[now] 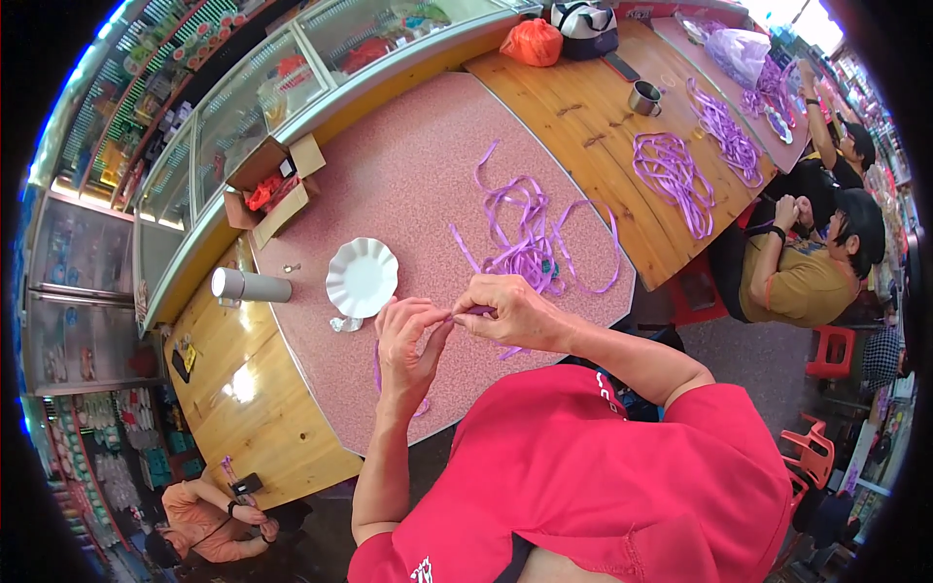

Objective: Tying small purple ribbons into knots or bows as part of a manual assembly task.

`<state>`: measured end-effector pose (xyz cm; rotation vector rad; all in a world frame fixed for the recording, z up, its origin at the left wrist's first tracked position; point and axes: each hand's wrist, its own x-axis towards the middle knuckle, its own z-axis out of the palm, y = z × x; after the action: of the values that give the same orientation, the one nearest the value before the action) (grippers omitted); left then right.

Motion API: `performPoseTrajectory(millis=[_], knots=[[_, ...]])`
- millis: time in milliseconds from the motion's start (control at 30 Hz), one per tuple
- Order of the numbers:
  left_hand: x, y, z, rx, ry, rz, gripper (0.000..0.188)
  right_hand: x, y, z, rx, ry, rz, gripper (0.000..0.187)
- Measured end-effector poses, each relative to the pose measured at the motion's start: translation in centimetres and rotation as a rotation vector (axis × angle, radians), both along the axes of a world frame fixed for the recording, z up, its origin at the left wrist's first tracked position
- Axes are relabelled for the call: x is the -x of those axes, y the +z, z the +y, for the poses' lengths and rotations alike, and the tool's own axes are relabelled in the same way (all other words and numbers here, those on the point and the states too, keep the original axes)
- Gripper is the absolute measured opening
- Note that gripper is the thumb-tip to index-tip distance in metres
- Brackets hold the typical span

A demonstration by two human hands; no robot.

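My left hand (408, 340) and my right hand (507, 309) meet above the near part of the pink speckled tabletop (428, 146). Thumb and fingers of both are pinched on a purple ribbon (478, 310), of which a short stretch shows between them. Part of a purple strip hangs beside my left wrist. Just beyond my right hand lies a loose tangle of purple ribbon (520, 209), with a small teal item (550, 268) partly under it. A white scalloped plate (362, 278) sits beyond my left hand, a crumpled white wrapper (345, 324) at its near edge.
A grey flask (251, 286) lies at left, near an open cardboard box (282, 220). On the wooden table at right are a metal mug (644, 97) and ribbon heaps (673, 180). An orange bag (532, 42) stands at the back. People sit at right and lower left.
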<state>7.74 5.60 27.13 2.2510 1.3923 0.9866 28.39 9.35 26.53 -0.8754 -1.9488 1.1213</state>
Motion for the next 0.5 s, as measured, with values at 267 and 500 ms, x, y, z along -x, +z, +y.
performPoseTrajectory(millis=[267, 500], knots=[[-0.3, 0.0, -0.2, 0.007, -0.021, 0.09, 0.011, -0.4, -0.2, 0.2, -0.008, 0.031, -0.003, 0.017], [0.8, -1.5, -1.2, 0.631, 0.048, -0.616, 0.013, -1.3, 0.6, 0.8, -0.022, 0.017, 0.026, 0.015]])
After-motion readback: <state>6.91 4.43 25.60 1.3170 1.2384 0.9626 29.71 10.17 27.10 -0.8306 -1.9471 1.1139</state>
